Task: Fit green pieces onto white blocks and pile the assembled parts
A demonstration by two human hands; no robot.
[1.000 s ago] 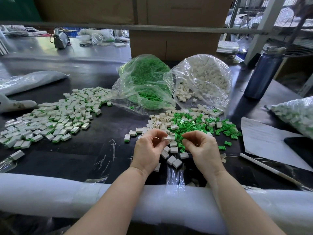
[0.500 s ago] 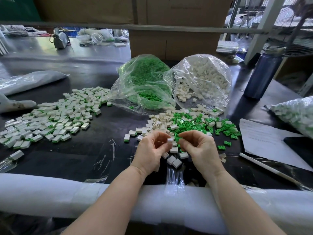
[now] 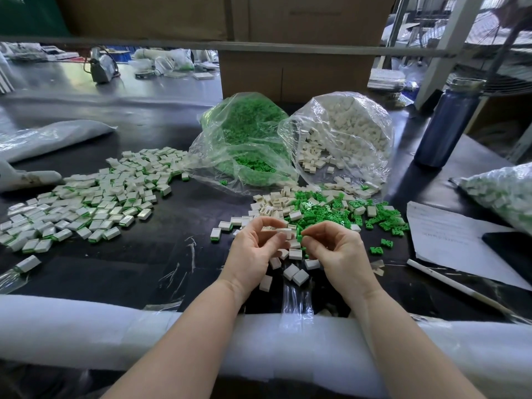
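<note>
Two hands meet above the near edge of the loose stock. The left hand (image 3: pixel 253 249) pinches a white block (image 3: pixel 283 231) between thumb and curled fingers; the block's long axis runs roughly left to right, and its free end points at the other hand. The right hand (image 3: pixel 336 249) pinches a green piece (image 3: pixel 299 237) at its fingertips, just beside that free end — whether the two parts already touch cannot be told. Both grips are closed down to the thickness of the part held.

The coming move, as judged, turns on this one relation: the green piece lies to the right of the block, so it must travel leftward along the block's long axis to seat. Neither hand is clearly nearer; the gap is between the fingertips.

Directly below the hands lie a few loose white blocks (image 3: pixel 296 276) on the black table (image 3: pixel 172 272). Beyond them sits the mixed scatter of green pieces (image 3: pixel 325 211). Further back stand the bag of green pieces (image 3: pixel 247 139) and the bag of white blocks (image 3: pixel 345 136), both open toward the person. The pile of assembled parts (image 3: pixel 95 197) lies well to the left — the left hand is the nearer one for that drop. Nothing stands between the hands and the pile. A sheet of paper (image 3: pixel 449 234) and a blue bottle (image 3: pixel 449 125) stay clear on the right.
</note>
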